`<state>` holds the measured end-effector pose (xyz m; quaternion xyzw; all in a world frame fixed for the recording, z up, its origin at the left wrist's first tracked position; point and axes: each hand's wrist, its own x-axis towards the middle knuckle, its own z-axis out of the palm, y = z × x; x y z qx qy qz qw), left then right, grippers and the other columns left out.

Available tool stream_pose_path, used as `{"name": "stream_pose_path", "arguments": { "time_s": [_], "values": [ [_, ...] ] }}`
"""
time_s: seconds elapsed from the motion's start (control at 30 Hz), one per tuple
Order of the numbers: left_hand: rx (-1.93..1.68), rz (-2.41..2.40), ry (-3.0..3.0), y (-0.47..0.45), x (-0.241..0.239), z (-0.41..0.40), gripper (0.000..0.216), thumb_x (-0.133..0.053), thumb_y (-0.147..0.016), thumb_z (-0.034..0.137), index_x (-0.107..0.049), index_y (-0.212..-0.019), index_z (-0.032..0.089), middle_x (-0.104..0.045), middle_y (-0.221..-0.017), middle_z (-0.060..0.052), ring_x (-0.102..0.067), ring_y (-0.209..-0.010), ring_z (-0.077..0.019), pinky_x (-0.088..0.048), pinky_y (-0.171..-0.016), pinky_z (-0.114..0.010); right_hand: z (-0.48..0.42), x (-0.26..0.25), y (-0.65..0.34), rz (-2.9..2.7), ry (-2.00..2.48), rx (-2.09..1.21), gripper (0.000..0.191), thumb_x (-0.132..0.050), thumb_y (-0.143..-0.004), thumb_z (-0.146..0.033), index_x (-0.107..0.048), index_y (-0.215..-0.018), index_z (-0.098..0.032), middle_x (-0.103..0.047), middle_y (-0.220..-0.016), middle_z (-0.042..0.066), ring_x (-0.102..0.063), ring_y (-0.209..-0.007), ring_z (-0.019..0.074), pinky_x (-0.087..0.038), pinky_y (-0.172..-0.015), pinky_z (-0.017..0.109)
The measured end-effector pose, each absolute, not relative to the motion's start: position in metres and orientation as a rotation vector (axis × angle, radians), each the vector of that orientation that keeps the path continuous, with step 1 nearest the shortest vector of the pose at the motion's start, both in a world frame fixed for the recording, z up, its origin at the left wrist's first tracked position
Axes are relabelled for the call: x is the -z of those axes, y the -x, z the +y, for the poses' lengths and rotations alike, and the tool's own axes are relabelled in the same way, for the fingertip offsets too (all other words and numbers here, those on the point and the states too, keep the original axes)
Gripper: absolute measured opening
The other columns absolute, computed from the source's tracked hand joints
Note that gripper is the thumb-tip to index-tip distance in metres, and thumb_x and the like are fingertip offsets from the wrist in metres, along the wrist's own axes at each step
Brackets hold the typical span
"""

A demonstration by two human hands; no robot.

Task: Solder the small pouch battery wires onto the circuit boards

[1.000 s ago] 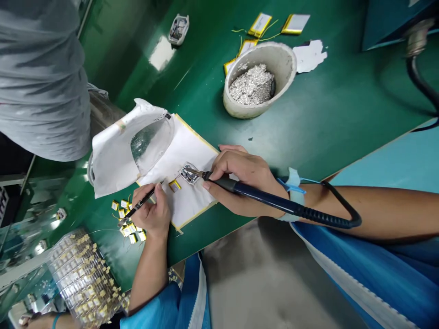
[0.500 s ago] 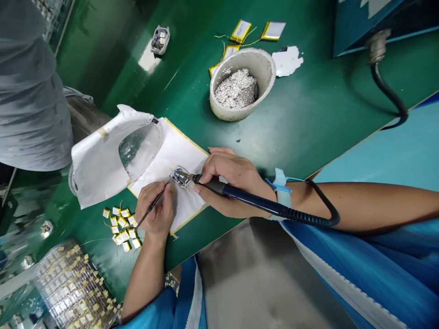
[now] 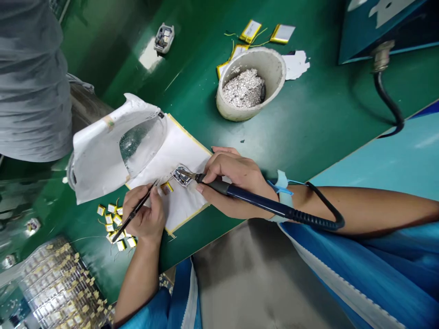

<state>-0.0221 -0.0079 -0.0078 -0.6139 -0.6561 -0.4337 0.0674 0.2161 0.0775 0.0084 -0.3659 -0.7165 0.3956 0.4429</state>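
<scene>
My right hand (image 3: 236,183) is closed around a soldering iron (image 3: 254,195), whose tip reaches onto a small electronic device (image 3: 181,175) with its inside exposed. That device lies on a white sheet (image 3: 187,146) with yellow edges. Pinched in my left hand (image 3: 146,212) is a pair of dark tweezers (image 3: 135,212); their points are off the device, over the sheet. Between the tweezers and the device rests a small yellow-edged battery (image 3: 166,188), beside the device's left edge. Small batteries (image 3: 116,220) lie in a cluster left of my left hand.
A pot of metallic shavings (image 3: 252,84) stands beyond my hands, with larger batteries (image 3: 250,31) behind it. A clear-windowed white cover (image 3: 99,155) overlaps the sheet. At right is a blue box (image 3: 363,41) with a black cable (image 3: 391,100). A person's grey sleeve (image 3: 32,91) is at left.
My left hand and the tweezers have drawn back leftward from the device, leaving the small battery in plain sight. The iron tip stays on the device. The view has shifted slightly.
</scene>
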Motion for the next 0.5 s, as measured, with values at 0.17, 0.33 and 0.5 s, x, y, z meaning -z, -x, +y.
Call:
{"name": "stream_pose_path", "arguments": {
  "time_s": [0.17,0.33,0.5],
  "values": [
    [1.264,-2.03,1.793,0.0239,0.0097,-0.0057,0.015,-0.077,-0.101,0.032,-0.069,-0.104,0.02,-0.077,-0.092,-0.005,-0.079,-0.088,-0.0204,-0.065,-0.079,-0.039,0.0774,-0.0079,-0.2155,-1.755,0.898,-0.975,0.019,-0.078,-0.089,-0.026,-0.059,-0.085,-0.027,-0.075,-0.076,-0.004,-0.072,-0.068,0.0187,-0.054,-0.107,0.047],
    [1.338,-1.951,1.841,0.0212,0.0102,-0.003,0.01,-0.078,-0.099,0.02,-0.071,-0.107,0.019,-0.079,-0.094,-0.005,-0.079,-0.087,-0.0193,-0.065,-0.08,-0.037,0.0774,-0.0081,-0.2154,-1.748,0.887,-0.959,0.019,-0.078,-0.09,-0.026,-0.059,-0.086,-0.027,-0.073,-0.075,-0.004,-0.071,-0.068,0.0186,-0.054,-0.108,0.047],
    [1.297,-1.882,2.077,0.0156,0.0058,0.0,0.019,-0.08,-0.096,0.013,-0.072,-0.111,0.02,-0.082,-0.098,-0.005,-0.082,-0.09,-0.0208,-0.067,-0.083,-0.039,0.0774,-0.0083,-0.2164,-1.764,0.882,-0.953,0.02,-0.078,-0.091,-0.025,-0.059,-0.087,-0.026,-0.073,-0.077,-0.004,-0.072,-0.071,0.0188,-0.053,-0.109,0.047]
  ]
}}
